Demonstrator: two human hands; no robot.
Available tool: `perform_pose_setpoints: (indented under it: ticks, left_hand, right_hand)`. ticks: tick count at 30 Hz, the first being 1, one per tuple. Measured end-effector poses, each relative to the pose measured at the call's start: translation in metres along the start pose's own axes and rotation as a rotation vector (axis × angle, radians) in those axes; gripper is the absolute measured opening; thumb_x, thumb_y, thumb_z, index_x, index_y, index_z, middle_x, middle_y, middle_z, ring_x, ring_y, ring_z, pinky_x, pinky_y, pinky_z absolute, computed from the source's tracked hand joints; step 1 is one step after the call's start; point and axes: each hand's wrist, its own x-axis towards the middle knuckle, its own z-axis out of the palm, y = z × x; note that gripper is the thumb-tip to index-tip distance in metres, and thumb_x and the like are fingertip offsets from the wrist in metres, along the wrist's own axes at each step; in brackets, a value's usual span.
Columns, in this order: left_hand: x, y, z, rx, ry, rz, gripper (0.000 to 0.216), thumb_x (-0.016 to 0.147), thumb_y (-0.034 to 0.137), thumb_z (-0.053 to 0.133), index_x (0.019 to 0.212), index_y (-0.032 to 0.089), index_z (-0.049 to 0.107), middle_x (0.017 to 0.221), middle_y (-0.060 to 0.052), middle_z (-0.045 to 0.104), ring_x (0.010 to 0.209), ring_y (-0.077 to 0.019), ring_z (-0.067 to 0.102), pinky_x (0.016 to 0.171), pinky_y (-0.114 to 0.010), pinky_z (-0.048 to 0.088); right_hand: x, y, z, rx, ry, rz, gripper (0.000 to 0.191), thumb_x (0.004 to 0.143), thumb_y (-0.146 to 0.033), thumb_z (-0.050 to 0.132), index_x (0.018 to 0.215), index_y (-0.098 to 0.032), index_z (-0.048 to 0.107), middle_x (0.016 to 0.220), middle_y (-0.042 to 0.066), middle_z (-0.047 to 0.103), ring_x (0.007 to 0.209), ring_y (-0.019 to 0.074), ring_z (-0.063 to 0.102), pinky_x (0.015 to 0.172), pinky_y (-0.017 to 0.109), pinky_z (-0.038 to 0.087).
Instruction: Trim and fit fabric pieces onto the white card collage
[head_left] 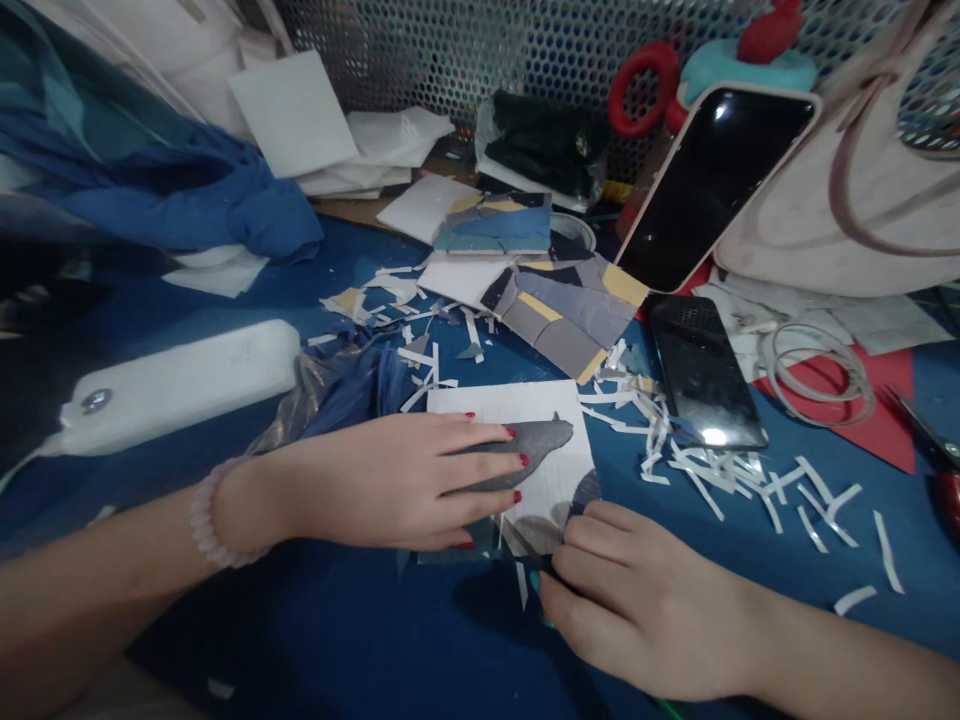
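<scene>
My left hand (405, 480) lies flat with fingers stretched out, pressing a grey cut-out shape (544, 438) onto a white sheet of paper (517, 405) on the blue mat (337, 620). My right hand (637, 600) is curled closed at the sheet's lower edge, gripping a thin teal-tipped tool (536, 582) that is mostly hidden by the fingers. A small grey scrap (586, 490) lies just above its knuckles.
White paper strips (750, 485) litter the mat to the right. A dark phone (705, 370) lies flat and a larger phone (712, 180) leans behind it. Grey and blue paper pieces (562, 310), a white power strip (180, 385), blue cloth (187, 200) and coiled cable (817, 380) surround.
</scene>
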Motion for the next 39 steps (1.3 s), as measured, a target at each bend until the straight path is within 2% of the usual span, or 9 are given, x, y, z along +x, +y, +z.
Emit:
perform_pose_setpoints:
  ticks: [6,13,19,23,26,32,36,39]
  left_hand:
    - [-0.003,0.003,-0.004,0.056,0.053,0.01,0.028,0.104,0.025,0.053,0.117,0.014,0.074,0.12,-0.011,0.075,0.116,-0.0214,0.068,0.105,-0.032,0.052]
    - [-0.003,0.007,-0.01,0.052,0.117,-0.011,0.032,0.104,0.018,0.046,0.102,0.016,0.078,0.114,-0.006,0.077,0.105,-0.0172,0.072,0.098,-0.028,0.054]
    - [0.003,0.014,-0.017,-0.017,0.176,-0.016,0.038,0.105,0.018,0.042,0.091,0.014,0.078,0.103,-0.005,0.08,0.099,-0.0156,0.072,0.09,-0.026,0.058]
    - [0.004,0.014,-0.017,-0.099,0.168,-0.013,0.035,0.103,0.024,0.05,0.079,0.019,0.076,0.099,-0.003,0.08,0.095,-0.0149,0.073,0.087,-0.026,0.06]
    - [0.003,0.009,-0.011,-0.127,0.184,-0.025,0.031,0.101,0.023,0.055,0.077,0.019,0.074,0.1,-0.004,0.079,0.098,-0.0154,0.072,0.092,-0.027,0.058]
    - [0.001,0.0,-0.001,-0.168,0.076,-0.15,0.023,0.101,0.025,0.056,0.086,0.016,0.07,0.116,-0.009,0.074,0.117,-0.0215,0.065,0.113,-0.037,0.046]
    - [0.001,0.0,-0.005,-0.272,0.029,-0.26,0.012,0.098,0.025,0.059,0.101,0.015,0.066,0.133,-0.014,0.065,0.134,-0.0265,0.054,0.119,-0.045,0.04]
    - [-0.002,0.002,-0.007,-0.324,-0.009,-0.309,0.028,0.099,0.023,0.055,0.126,0.014,0.058,0.147,-0.016,0.054,0.145,-0.0295,0.041,0.12,-0.049,0.037]
  right_hand:
    - [-0.001,0.0,0.0,0.001,-0.001,0.003,0.028,0.096,-0.007,0.051,0.073,-0.018,0.063,0.057,-0.002,0.05,0.058,0.0148,0.037,0.055,0.03,0.031]
    - [-0.001,0.0,0.0,0.025,-0.01,0.004,0.036,0.097,-0.006,0.046,0.066,-0.017,0.062,0.055,-0.001,0.049,0.057,0.0149,0.036,0.053,0.031,0.029]
    - [-0.002,0.001,-0.004,0.009,0.013,0.014,0.033,0.095,-0.007,0.05,0.065,-0.017,0.059,0.053,-0.002,0.047,0.055,0.0144,0.036,0.051,0.031,0.027]
    - [-0.003,0.004,-0.006,0.053,-0.01,0.046,0.031,0.096,-0.006,0.045,0.073,-0.016,0.062,0.057,-0.001,0.052,0.056,0.0145,0.039,0.052,0.03,0.033]
    - [-0.002,0.006,-0.006,0.121,-0.023,0.066,0.035,0.097,-0.003,0.039,0.074,-0.014,0.063,0.059,0.001,0.055,0.056,0.0138,0.037,0.052,0.029,0.036]
    - [-0.001,0.007,-0.006,0.169,-0.012,0.111,0.035,0.094,0.0,0.039,0.071,-0.013,0.062,0.058,0.0,0.051,0.056,0.0135,0.035,0.054,0.028,0.036]
    - [-0.002,0.007,-0.007,0.202,-0.038,0.118,0.033,0.095,-0.001,0.04,0.074,-0.014,0.061,0.06,-0.001,0.05,0.056,0.0129,0.034,0.055,0.027,0.036]
    - [-0.003,0.007,-0.007,0.188,-0.021,0.106,0.03,0.095,-0.002,0.041,0.077,-0.014,0.061,0.06,-0.001,0.051,0.056,0.0132,0.035,0.055,0.027,0.037]
